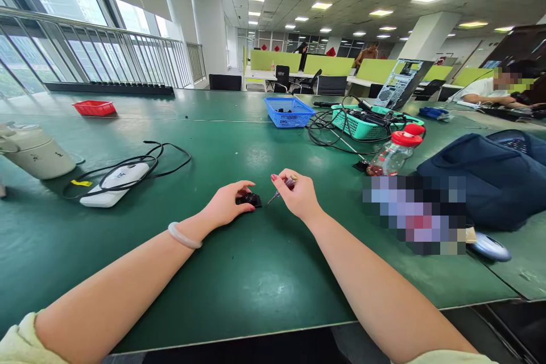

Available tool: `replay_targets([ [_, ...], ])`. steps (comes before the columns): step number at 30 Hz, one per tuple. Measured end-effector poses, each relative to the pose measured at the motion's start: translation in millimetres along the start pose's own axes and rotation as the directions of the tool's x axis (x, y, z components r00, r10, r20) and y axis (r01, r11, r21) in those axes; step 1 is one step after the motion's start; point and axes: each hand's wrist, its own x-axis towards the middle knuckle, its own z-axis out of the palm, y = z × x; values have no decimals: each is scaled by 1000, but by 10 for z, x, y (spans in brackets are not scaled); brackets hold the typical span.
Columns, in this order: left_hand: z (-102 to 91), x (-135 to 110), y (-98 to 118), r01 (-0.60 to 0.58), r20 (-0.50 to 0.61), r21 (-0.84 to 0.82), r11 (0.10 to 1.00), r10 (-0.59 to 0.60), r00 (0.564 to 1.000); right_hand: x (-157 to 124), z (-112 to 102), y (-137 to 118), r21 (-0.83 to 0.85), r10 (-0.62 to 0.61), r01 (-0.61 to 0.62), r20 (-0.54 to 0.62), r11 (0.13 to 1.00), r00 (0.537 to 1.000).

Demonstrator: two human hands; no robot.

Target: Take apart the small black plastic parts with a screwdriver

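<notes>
My left hand (228,203) is closed around a small black part (251,199), holding it low at the green tabletop (264,261). What kind of part it is I cannot make out. In my right hand (300,196) is a screwdriver (292,182), gripped by its handle. Its thin shaft slants down and left, with the tip just right of the black part and apart from it. A pale bangle (184,236) circles my left wrist.
A blue basket (290,115) with small black pieces stands ahead, beside a green basket (362,128) of cables. To the right are a red-lidded jar (394,153) and a navy bag (482,182). On the left lie a corded white device (115,185), a bottle (38,151) and a red tray (94,108).
</notes>
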Motion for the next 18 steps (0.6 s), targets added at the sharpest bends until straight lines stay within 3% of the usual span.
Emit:
replay_targets([
  [3,-4,-9,35,19,-19,87,996,-17,1000,-24,0,-51,38,-48,49,-37,998,998],
  [11,-21,-39,62,13,-62,245,969,3,998,-85,54,-76,34,-189,189,1,981,982],
  [18,-15,-42,37,2,-72,267,964,18,997,-86,42,-75,5,-201,201,10,980,980],
])
